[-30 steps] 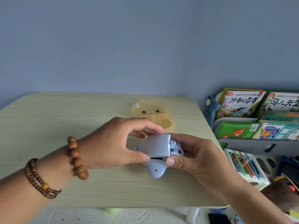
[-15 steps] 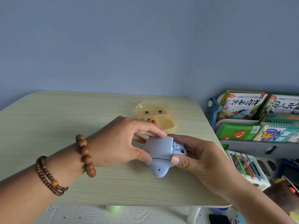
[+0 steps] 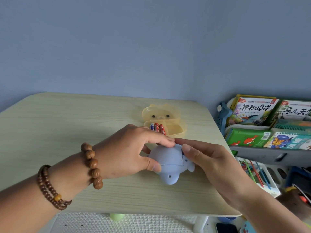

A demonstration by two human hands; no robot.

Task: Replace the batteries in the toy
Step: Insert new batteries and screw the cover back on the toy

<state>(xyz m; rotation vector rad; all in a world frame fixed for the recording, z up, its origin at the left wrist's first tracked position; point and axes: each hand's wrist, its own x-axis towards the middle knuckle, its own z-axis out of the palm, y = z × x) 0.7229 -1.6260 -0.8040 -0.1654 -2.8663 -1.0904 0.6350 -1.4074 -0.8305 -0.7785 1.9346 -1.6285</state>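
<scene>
A pale blue animal-shaped toy (image 3: 170,163) rests on the light wooden table (image 3: 67,132), belly side up, with its battery cover lying flat on it. My left hand (image 3: 133,148) grips the toy's left side, thumb on the cover's front seam and fingers over the top. From the right, my right hand (image 3: 207,157) holds the toy's other side with thumb and fingertips on the cover's edge. Just behind the hands an open yellow bear-shaped box (image 3: 165,121) holds three batteries (image 3: 157,127), red and blue.
A grey rack with picture books (image 3: 252,111) stands right of the table. Below it sits a white basket with coloured sticks (image 3: 257,172). The table's front edge runs near my wrists. A white textured mat (image 3: 117,224) lies under the table.
The toy and both hands have sunk a little onto the table. The cover now lies flush on the toy, hiding the compartment. The batteries in the yellow box have come into sight.
</scene>
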